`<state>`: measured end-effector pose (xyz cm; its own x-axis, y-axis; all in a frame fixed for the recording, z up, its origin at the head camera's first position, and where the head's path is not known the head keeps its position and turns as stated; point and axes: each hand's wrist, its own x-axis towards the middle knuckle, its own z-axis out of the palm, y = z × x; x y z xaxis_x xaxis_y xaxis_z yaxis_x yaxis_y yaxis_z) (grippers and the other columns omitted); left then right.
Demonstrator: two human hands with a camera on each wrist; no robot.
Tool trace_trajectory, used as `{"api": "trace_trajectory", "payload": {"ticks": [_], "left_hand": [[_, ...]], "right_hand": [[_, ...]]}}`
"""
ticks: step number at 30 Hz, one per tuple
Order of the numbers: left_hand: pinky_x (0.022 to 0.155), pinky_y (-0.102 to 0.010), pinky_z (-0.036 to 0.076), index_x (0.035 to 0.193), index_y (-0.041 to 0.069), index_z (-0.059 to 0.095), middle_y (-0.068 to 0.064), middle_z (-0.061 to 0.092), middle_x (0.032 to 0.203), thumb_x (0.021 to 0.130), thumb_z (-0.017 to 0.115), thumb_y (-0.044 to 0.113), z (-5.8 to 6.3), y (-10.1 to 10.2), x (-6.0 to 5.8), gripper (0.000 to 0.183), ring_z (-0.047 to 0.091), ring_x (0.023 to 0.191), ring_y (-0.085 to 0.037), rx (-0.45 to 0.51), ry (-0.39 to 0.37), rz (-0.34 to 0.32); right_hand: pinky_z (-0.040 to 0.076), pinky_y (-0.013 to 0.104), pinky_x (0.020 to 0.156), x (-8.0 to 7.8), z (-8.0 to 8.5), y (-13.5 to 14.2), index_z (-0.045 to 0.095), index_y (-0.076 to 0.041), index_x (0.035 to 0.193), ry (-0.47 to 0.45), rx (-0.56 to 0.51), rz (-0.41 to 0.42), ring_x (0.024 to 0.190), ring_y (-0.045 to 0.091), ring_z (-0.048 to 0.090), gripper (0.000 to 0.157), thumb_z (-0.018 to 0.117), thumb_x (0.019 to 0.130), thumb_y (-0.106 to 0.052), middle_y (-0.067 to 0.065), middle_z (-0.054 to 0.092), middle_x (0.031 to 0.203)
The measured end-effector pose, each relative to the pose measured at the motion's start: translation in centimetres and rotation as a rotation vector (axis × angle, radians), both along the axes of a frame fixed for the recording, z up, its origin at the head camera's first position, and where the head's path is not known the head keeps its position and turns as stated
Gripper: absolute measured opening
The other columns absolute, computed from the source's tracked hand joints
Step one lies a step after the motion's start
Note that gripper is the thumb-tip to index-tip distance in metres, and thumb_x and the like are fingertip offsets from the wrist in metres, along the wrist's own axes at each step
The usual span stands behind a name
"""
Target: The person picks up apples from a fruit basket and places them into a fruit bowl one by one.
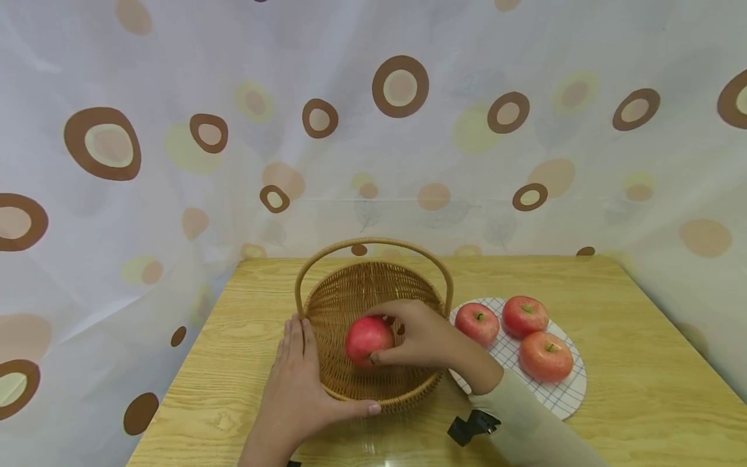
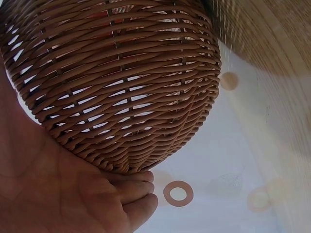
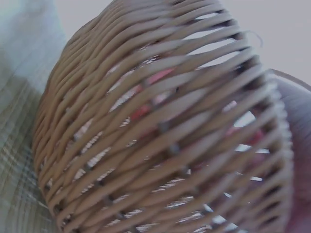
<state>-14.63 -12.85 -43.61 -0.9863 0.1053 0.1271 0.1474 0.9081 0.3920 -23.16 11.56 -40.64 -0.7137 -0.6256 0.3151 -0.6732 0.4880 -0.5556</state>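
A round wicker basket (image 1: 332, 376) with a tall arched handle stands on the table. Inside its rim, my right hand (image 1: 417, 337) grips a red apple (image 1: 364, 340) between thumb and fingers. My left hand (image 1: 300, 383) rests against the basket's near left side, fingers extended along the rim and thumb spread across the front. The left wrist view shows that palm (image 2: 63, 189) beside the woven wall (image 2: 121, 97). Through the weave (image 3: 160, 116) in the right wrist view, patches of red show; most of the right hand is hidden there.
To the basket's right lies a white plate (image 1: 563, 402) with a blue grid pattern, partly under the right forearm. Three apples sit on it: one at left (image 1: 477, 324), one behind (image 1: 525, 316), one in front (image 1: 545, 357). A patterned curtain (image 1: 350, 143) hangs behind the wooden table (image 1: 636, 389).
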Motion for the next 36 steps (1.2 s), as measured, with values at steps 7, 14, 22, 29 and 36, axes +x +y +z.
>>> {"api": "trace_trajectory", "payload": {"ticks": [7, 14, 22, 29, 36], "left_hand": [[0.13, -0.06, 0.022, 0.168, -0.004, 0.004, -0.026, -0.009, 0.176, 0.047, 0.059, 0.111, 0.0, 0.1, 0.0, 0.176, -0.004, 0.165, -0.042, 0.007, -0.017, 0.004], [0.13, -0.06, 0.022, 0.168, -0.004, 0.004, -0.027, -0.009, 0.176, 0.047, 0.064, 0.108, 0.0, 0.1, 0.0, 0.175, -0.003, 0.165, -0.042, 0.021, -0.011, 0.004], [0.13, -0.061, 0.022, 0.168, -0.004, 0.004, -0.026, -0.009, 0.176, 0.047, 0.06, 0.11, 0.0, 0.2, 0.0, 0.176, -0.003, 0.165, -0.042, 0.025, -0.022, 0.003], [0.131, -0.059, 0.02, 0.168, -0.005, 0.004, -0.027, -0.008, 0.176, 0.048, 0.059, 0.11, -0.1, 0.0, -0.1, 0.175, -0.003, 0.166, -0.041, 0.024, -0.01, -0.006], [0.131, -0.057, 0.02, 0.168, -0.005, 0.005, -0.027, -0.008, 0.176, 0.047, 0.059, 0.11, -0.1, 0.0, -0.3, 0.175, -0.004, 0.166, -0.04, 0.024, 0.005, -0.008]], "right_hand": [[0.065, 0.031, 0.078, 1.0, 0.5, 1.8, 0.072, -0.011, 0.133, -0.027, -0.184, -0.019, 0.102, 0.013, 0.069, 0.06, 0.093, 0.078, -0.023, 0.0, 0.075, 0.118], [0.065, 0.033, 0.085, 2.0, 0.3, 3.2, 0.071, -0.013, 0.137, 0.002, -0.283, -0.014, 0.104, 0.018, 0.071, 0.06, 0.093, 0.081, -0.021, 0.004, 0.073, 0.13], [0.066, 0.034, 0.084, 2.8, 0.1, 4.1, 0.07, -0.011, 0.136, 0.11, -0.383, -0.055, 0.1, 0.016, 0.073, 0.064, 0.095, 0.078, -0.012, 0.008, 0.074, 0.129], [0.065, 0.03, 0.076, 3.5, 0.2, 5.1, 0.072, -0.011, 0.135, 0.117, -0.466, -0.1, 0.093, 0.015, 0.074, 0.063, 0.096, 0.077, -0.006, 0.009, 0.075, 0.124], [0.062, 0.023, 0.07, 4.2, 0.3, 6.9, 0.072, -0.014, 0.133, 0.105, -0.469, -0.181, 0.085, 0.013, 0.072, 0.063, 0.096, 0.075, -0.003, 0.004, 0.074, 0.123]]}}
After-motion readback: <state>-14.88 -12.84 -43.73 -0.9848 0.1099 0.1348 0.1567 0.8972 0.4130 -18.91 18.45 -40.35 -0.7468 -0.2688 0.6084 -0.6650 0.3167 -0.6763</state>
